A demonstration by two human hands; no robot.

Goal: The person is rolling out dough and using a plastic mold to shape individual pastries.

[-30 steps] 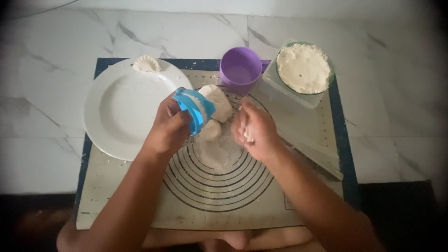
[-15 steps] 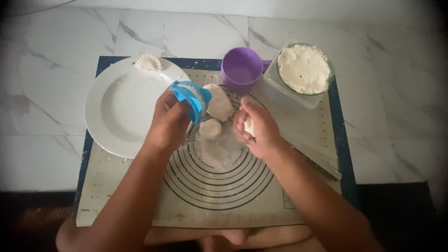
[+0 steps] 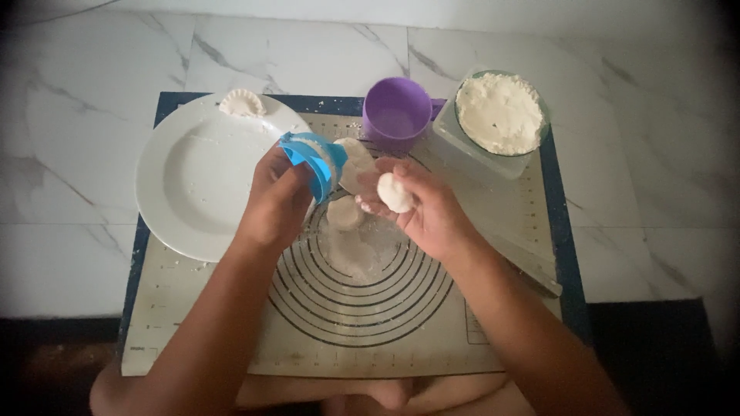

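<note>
Left hand [image 3: 274, 204] grips blue dumpling press [image 3: 314, 162]; right hand [image 3: 420, 208] cups a dough disc [image 3: 395, 192]. Best centre the disc on the press before folding.

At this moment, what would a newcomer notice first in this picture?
Above the middle of the baking mat, the left hand holds a blue dumpling press and the right hand holds a small dough piece. A white plate at left carries one shaped dumpling on its far rim.
</note>
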